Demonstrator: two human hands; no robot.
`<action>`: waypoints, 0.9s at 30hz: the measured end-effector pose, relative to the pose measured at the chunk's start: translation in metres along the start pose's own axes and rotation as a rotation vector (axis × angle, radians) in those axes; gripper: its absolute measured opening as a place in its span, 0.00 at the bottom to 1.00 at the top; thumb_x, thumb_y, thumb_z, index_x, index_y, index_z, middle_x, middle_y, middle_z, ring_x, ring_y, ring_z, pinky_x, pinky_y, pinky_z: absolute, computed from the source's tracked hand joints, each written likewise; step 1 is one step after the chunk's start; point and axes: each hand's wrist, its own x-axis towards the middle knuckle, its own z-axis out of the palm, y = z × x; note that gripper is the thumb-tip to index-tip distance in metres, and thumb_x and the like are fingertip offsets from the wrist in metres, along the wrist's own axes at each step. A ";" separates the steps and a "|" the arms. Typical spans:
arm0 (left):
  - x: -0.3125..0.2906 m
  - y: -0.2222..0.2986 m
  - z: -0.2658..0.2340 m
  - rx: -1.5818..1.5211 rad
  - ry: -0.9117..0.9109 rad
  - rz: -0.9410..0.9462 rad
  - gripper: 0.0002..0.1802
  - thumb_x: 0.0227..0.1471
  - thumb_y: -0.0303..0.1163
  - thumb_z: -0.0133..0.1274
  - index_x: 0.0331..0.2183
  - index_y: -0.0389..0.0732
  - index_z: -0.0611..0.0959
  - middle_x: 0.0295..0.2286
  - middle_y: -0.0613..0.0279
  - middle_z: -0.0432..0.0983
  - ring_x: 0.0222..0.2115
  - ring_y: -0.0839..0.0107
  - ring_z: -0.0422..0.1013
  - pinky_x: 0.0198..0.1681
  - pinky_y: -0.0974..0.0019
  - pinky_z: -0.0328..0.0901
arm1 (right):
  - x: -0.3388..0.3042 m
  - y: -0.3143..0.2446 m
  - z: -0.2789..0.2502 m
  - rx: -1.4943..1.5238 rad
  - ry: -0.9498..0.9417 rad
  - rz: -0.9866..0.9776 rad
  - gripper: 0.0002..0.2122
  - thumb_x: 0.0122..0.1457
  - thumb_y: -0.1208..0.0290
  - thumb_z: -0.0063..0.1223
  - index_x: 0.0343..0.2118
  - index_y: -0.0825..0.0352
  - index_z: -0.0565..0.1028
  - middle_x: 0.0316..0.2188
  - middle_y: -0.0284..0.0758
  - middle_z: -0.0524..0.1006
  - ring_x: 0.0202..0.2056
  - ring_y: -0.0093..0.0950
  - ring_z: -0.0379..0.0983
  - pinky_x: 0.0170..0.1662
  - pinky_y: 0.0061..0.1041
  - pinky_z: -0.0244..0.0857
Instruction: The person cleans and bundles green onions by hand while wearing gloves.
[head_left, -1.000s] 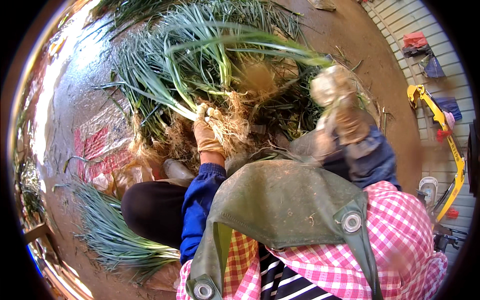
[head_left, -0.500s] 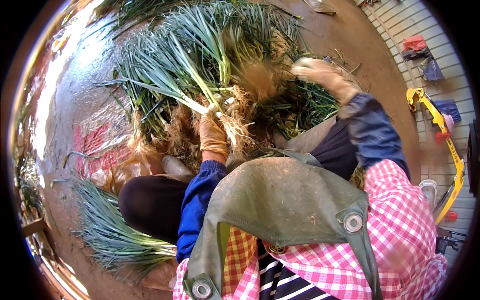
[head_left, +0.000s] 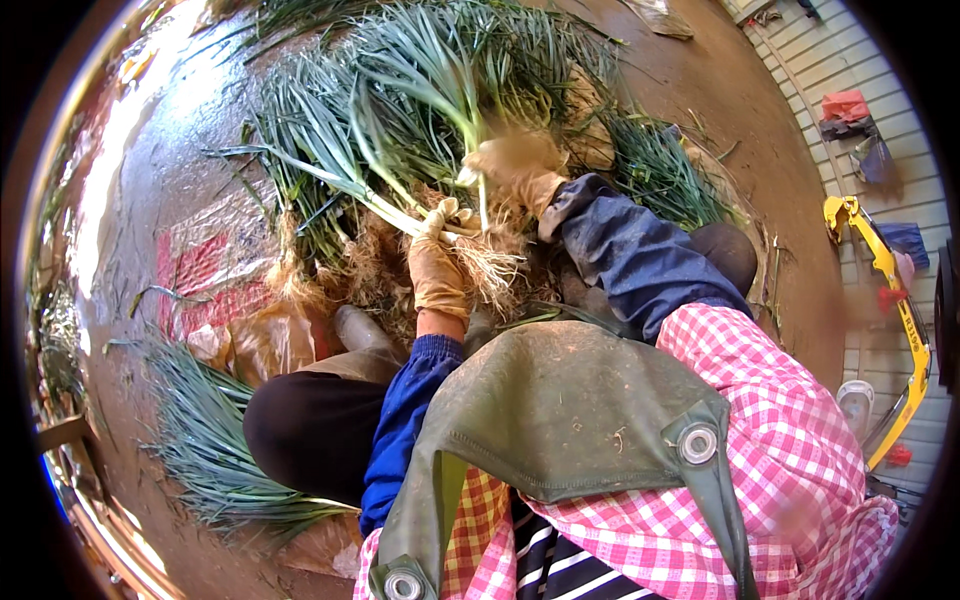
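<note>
Gloved in tan, my left hand (head_left: 438, 272) is closed round the white lower ends of a few leeks (head_left: 395, 212). Their pale roots (head_left: 490, 270) hang out to the right of the glove, and their leaves spread to the far left. My right hand (head_left: 520, 168), also gloved and partly blurred, has its fingers closed on the stem of another leek (head_left: 470, 130), just above and right of the left hand. Beyond both hands lies a big heap of leeks (head_left: 320, 110) with roots toward me.
A separate bundle of leeks (head_left: 210, 440) lies by my left knee (head_left: 310, 430). More greens (head_left: 660, 170) lie beyond my right arm. A red-and-white plastic sack (head_left: 215, 270) is flat on the wet floor. A yellow toy-like digger arm (head_left: 900, 300) stands at the far right.
My right hand has swung left from over the greens on the right to a leek stem near my left hand. The left hand keeps its hold on its leeks.
</note>
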 end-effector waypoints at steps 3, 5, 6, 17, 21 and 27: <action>-0.005 0.003 0.007 -0.012 -0.034 0.018 0.07 0.49 0.28 0.54 0.29 0.34 0.79 0.23 0.58 0.76 0.22 0.69 0.72 0.25 0.70 0.69 | 0.012 0.007 -0.028 -0.469 0.044 -0.016 0.14 0.62 0.63 0.38 0.32 0.65 0.76 0.23 0.34 0.75 0.24 0.24 0.71 0.30 0.23 0.70; -0.001 0.006 -0.002 -0.036 -0.072 0.063 0.08 0.52 0.29 0.51 0.32 0.34 0.79 0.23 0.59 0.75 0.21 0.70 0.71 0.26 0.69 0.68 | 0.021 0.005 -0.032 -0.334 0.177 0.049 0.13 0.61 0.64 0.40 0.31 0.66 0.75 0.21 0.33 0.74 0.22 0.22 0.69 0.25 0.21 0.67; 0.001 0.005 -0.009 -0.064 -0.097 0.078 0.08 0.53 0.29 0.50 0.33 0.34 0.78 0.22 0.62 0.75 0.20 0.72 0.70 0.25 0.71 0.67 | 0.026 0.005 -0.036 -0.180 0.284 0.128 0.12 0.61 0.64 0.41 0.31 0.66 0.75 0.20 0.32 0.73 0.20 0.21 0.69 0.22 0.20 0.66; 0.019 -0.010 -0.037 -0.052 -0.074 -0.051 0.22 0.54 0.45 0.48 0.41 0.35 0.76 0.31 0.56 0.76 0.28 0.64 0.74 0.29 0.63 0.72 | -0.012 -0.052 0.005 0.379 -0.297 -0.126 0.16 0.58 0.62 0.49 0.45 0.67 0.72 0.39 0.36 0.75 0.31 0.21 0.72 0.30 0.20 0.68; 0.003 -0.011 -0.018 -0.047 -0.067 0.083 0.30 0.55 0.54 0.41 0.45 0.37 0.73 0.38 0.55 0.74 0.37 0.59 0.72 0.42 0.57 0.69 | -0.019 -0.035 0.029 0.438 -0.483 -0.012 0.15 0.56 0.66 0.51 0.44 0.66 0.72 0.30 0.33 0.79 0.26 0.18 0.72 0.27 0.17 0.67; 0.007 -0.012 -0.023 -0.054 -0.071 0.083 0.32 0.55 0.57 0.39 0.47 0.37 0.72 0.39 0.52 0.74 0.37 0.59 0.72 0.41 0.56 0.69 | -0.027 -0.032 0.028 0.420 -0.547 0.126 0.14 0.54 0.62 0.53 0.40 0.66 0.74 0.27 0.29 0.75 0.21 0.17 0.65 0.22 0.17 0.60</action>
